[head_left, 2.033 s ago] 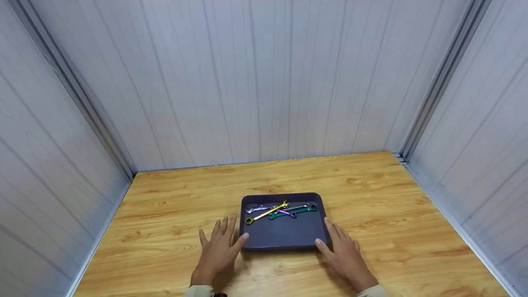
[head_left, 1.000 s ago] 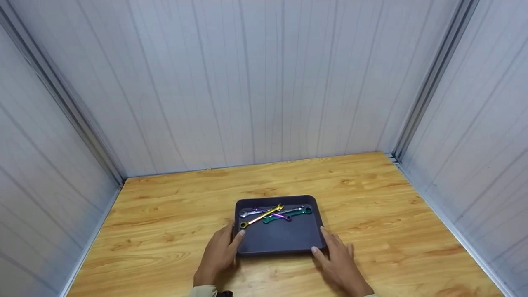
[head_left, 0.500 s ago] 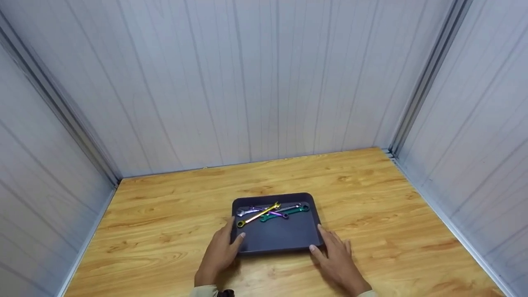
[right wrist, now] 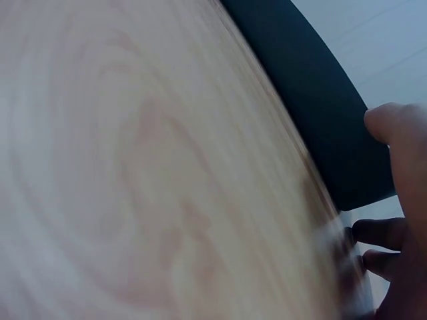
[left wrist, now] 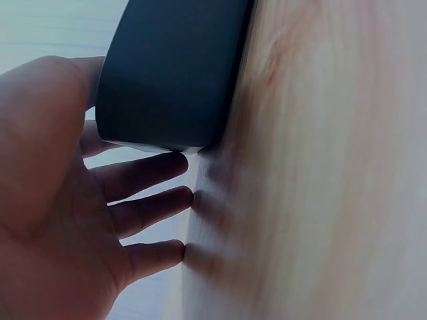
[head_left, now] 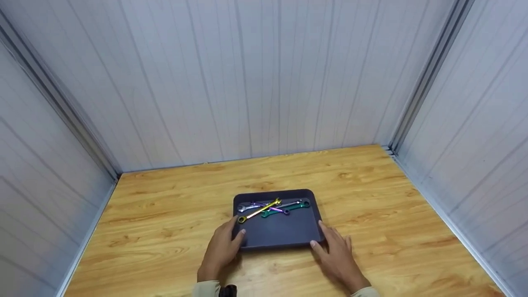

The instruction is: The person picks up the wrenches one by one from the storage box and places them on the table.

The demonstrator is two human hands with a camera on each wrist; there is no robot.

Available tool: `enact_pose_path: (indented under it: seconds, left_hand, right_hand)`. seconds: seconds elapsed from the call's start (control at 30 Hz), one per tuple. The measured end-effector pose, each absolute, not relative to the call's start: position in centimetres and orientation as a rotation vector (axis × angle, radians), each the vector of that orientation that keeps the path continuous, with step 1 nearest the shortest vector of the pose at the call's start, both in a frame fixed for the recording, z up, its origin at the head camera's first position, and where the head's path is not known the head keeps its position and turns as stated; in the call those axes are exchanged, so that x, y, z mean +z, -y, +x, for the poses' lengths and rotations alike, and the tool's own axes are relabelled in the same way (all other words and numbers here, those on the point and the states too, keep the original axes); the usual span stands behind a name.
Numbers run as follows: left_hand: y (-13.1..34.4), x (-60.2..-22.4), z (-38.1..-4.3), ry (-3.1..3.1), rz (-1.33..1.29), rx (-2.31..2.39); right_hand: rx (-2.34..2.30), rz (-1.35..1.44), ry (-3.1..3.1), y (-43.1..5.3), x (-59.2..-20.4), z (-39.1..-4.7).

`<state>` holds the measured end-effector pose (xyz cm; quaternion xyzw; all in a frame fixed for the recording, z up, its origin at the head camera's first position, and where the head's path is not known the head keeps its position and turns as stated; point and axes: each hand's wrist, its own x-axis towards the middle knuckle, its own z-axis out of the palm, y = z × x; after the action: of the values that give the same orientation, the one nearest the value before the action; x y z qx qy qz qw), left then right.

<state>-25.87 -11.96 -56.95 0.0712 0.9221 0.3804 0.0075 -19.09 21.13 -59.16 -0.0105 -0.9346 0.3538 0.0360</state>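
A dark shallow tray (head_left: 276,237) stands on the table, a loose pile of combination wrenches in its far half. A gold wrench (head_left: 259,211) lies across a purple wrench (head_left: 284,211); a green wrench (head_left: 295,208) and silver wrenches (head_left: 243,208) lie around them. My left hand (head_left: 220,247) holds the tray's near left corner, thumb at the rim and fingers along the outer side. In the left wrist view its lower fingertips (left wrist: 183,195) reach the tabletop. My right hand (head_left: 338,255) holds the near right corner, thumb (right wrist: 381,123) against the front wall.
The wood-grain table (head_left: 165,222) is enclosed by a pale panelled back wall (head_left: 255,82) and side walls, with metal corner posts (head_left: 429,78). A dark band (head_left: 228,291) sits at the left wrist below a beige sleeve.
My left hand's spread fingers have drawn in against the tray's left side. My right hand stays at its corner. The wrenches lie as before; the head view has shifted slightly.
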Motion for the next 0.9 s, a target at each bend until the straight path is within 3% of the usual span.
enact_pose_path:
  seconds: [0.9]
  left_hand:
    - [12.54,-57.34,-26.21,-2.969,0.306,1.188]
  right_hand:
    - [1.139,-0.113,2.851,-21.02,-59.38,-19.36]
